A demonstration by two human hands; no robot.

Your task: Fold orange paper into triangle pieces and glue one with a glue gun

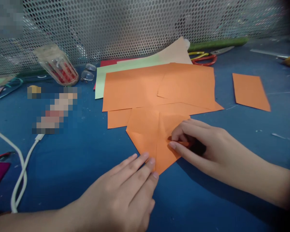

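Observation:
A folded sheet of orange paper [147,129] lies on the blue table, its lower end drawn to a point and a crease running down its middle. My left hand [125,187] is stretched out, its fingertips pressing on the paper's lower left edge and tip. At the paper's right side my right hand [203,145] is closed in a pinch, thumb and forefinger on a folded flap. Part of that flap is hidden behind the fingers. Larger orange sheets [132,90] lie just beyond the folded one.
Pale green paper [99,82] and cream paper [178,50] lie under the orange sheets. An orange piece [251,91] lies at right. Scissors [205,59], a knife [270,54], a tilted jar [59,66] and a white cable [21,174] surround the work. Perforated metal mesh [111,29] stands behind.

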